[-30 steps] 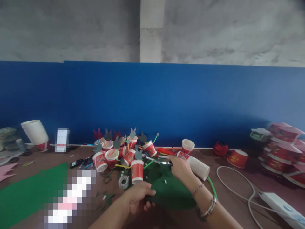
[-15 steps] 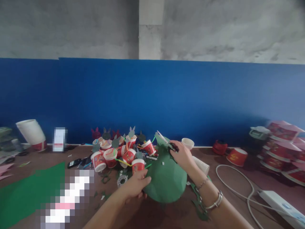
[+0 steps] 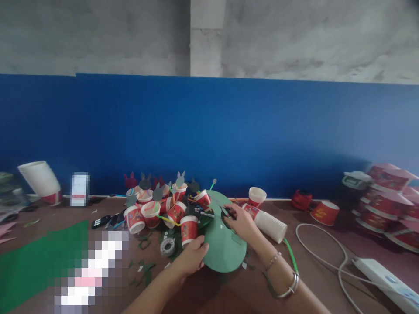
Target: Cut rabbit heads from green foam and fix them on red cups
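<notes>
My left hand (image 3: 193,257) pinches the lower left edge of a rounded sheet of green paper (image 3: 222,248), held up above the table. Close to the upper part of the sheet, my right hand (image 3: 245,226) grips scissors (image 3: 225,215) by their dark handles. The blades point up and left against the paper; whether they are between its edges I cannot tell. Just left of the sheet stands a red paper cup (image 3: 189,230), among several red cups with rabbit-head cutouts (image 3: 180,179) and coloured pipe cleaners.
White stacked cups (image 3: 271,226) lie right of my hand. Green scraps and a tape roll (image 3: 168,247) lie at left, near a green sheet (image 3: 49,257). A power strip (image 3: 386,279) with a looped cable and decorated red tubs (image 3: 386,198) stand at right.
The green sheet has turned and tilted, and now shows a rounded top where a narrow pointed part stood. My right hand has come slightly left and down with the scissors.
</notes>
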The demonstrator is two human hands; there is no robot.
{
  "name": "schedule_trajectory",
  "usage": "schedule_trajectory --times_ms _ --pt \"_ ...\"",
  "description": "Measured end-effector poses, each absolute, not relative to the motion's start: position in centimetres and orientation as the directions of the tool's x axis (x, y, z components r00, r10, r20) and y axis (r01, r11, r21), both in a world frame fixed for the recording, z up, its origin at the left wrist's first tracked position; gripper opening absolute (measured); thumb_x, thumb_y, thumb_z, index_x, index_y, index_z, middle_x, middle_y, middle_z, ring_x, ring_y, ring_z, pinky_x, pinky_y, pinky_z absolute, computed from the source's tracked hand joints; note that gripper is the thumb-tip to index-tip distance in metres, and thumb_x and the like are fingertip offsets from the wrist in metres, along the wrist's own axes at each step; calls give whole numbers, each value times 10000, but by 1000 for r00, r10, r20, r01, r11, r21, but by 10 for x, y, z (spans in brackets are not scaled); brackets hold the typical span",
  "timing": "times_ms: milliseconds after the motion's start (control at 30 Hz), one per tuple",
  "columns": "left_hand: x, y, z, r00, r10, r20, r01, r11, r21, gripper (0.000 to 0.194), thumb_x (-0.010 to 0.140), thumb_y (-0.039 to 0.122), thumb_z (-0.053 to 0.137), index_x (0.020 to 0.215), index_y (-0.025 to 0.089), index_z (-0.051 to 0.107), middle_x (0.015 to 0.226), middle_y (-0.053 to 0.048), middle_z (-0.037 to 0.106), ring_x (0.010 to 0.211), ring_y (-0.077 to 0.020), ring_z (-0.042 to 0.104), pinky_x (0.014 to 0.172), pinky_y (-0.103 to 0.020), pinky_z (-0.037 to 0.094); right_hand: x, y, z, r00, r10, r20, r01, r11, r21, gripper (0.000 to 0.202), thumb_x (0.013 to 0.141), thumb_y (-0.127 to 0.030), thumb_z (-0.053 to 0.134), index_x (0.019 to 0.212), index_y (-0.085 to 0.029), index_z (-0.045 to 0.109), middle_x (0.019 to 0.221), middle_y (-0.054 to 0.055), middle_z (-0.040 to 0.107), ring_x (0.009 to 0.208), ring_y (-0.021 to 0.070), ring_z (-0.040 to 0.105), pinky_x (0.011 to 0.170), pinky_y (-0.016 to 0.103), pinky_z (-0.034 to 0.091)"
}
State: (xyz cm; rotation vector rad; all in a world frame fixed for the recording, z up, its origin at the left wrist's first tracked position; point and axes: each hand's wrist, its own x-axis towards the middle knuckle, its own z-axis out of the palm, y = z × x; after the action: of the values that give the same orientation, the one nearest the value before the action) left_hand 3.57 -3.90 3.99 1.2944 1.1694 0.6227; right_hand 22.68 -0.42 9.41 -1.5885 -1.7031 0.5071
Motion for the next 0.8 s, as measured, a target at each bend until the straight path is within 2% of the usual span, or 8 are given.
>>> schedule_trajectory --times_ms 133,267,300,333,367,500,633,800 --pt "45 -36 36 327 918 -224 576 -6 817 247 914 324 338 973 165 517 590 76 426 417 -62 406 434 -166 368 223 -7 85 56 979 198 750 90 -656 395 695 -255 575 1079 -175 617 843 39 670 745 180 620 678 253 454" --pt "47 -41 47 327 937 -127 739 -170 652 225 906 252 403 949 122 581 757 -52 606 709 -166 598 615 -247 453 221 -13 78 52 990 131 856 23 -516 347 704 -204 571 1048 -180 619 865 50 682 806 189 629 703 249 427" --pt "47 -44 51 324 940 -107 788 -206 580 226 896 216 421 993 94 585 812 -100 629 772 -207 616 645 -283 457 221 -15 77 59 992 114 884 1 -468 338 709 -193 564 1043 -180 616 879 56 684 841 196 629 716 251 421" --pt "48 -46 55 329 939 -103 900 -279 334 254 902 177 387 1037 78 578 818 -127 642 767 -229 634 631 -306 464 220 -17 76 70 993 99 911 -23 -411 328 718 -186 556 1041 -178 610 898 63 684 872 202 628 725 253 416" --pt "50 -47 60 330 938 -111 925 -298 235 243 871 112 409 1014 49 595 805 -159 649 756 -261 644 613 -331 463 220 -19 75 83 993 84 935 -48 -352 318 728 -183 547 1040 -174 603 917 70 681 896 208 626 730 256 412" --pt "67 -39 74 424 904 -60 904 -419 82 298 819 -20 390 926 83 648 944 -177 646 801 -241 647 643 -323 465 217 -26 72 108 993 54 976 -96 -194 270 749 -156 540 1013 -130 589 979 114 655 927 224 620 746 268 409" --pt "79 -12 73 570 821 18 821 -569 -48 189 815 59 501 868 99 679 977 -162 648 1097 -293 514 837 -375 424 215 -31 70 110 992 53 982 -101 -161 273 750 -105 528 1017 -107 584 1031 137 624 982 239 594 793 283 405" --pt "77 17 67 672 740 17 736 -665 -131 140 761 64 573 756 110 704 809 -152 688 983 -277 559 852 -384 396 215 -34 72 96 994 48 989 -90 -116 242 739 -100 544 970 -122 612 1059 136 602 1024 249 559 814 290 409"
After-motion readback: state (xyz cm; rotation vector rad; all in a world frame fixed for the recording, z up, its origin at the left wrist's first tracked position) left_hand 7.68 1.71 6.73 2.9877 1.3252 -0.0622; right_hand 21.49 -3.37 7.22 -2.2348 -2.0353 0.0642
